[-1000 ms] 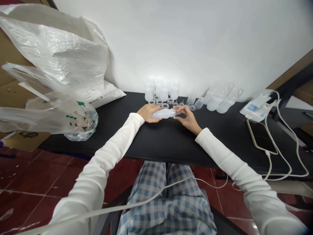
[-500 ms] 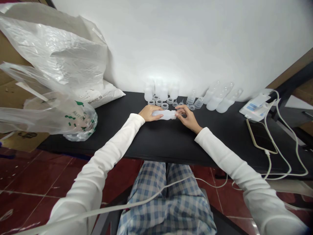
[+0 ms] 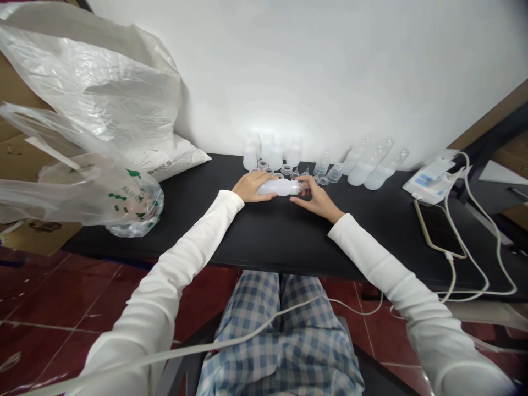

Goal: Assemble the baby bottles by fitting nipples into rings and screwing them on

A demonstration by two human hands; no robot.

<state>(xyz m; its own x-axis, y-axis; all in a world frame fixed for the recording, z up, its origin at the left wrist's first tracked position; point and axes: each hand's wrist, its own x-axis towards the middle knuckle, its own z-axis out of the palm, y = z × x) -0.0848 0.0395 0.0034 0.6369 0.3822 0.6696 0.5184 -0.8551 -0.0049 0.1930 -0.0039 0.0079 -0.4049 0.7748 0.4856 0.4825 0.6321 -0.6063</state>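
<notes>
A frosted white baby bottle (image 3: pixel 280 187) lies sideways above the black table, its clear nipple end pointing right. Wrapped round the bottle's base end is my left hand (image 3: pixel 252 187), the thumb along the near side. My right hand (image 3: pixel 315 199) is at the collar and nipple, fingers curved behind them and thumb spread apart below the collar. Whether the fingertips touch the nipple is hard to see. Just behind lie several clear collar rings (image 3: pixel 286 169), partly hidden by my hands, and small clear nipples (image 3: pixel 324 180).
Several frosted bottles (image 3: pixel 249 157) stand by the wall. Clear caps (image 3: pixel 335 172) and bottles with covered tops (image 3: pixel 363 170) stand to their right. A phone (image 3: pixel 440 228) with a cable and a white box (image 3: pixel 431 179) lie right. Plastic bags (image 3: pixel 136 203) crowd the left.
My right thumb has come away from the collar and spread below it, showing more of the clear nipple. My left hand keeps its hold; the bottle has shifted slightly up and right.
</notes>
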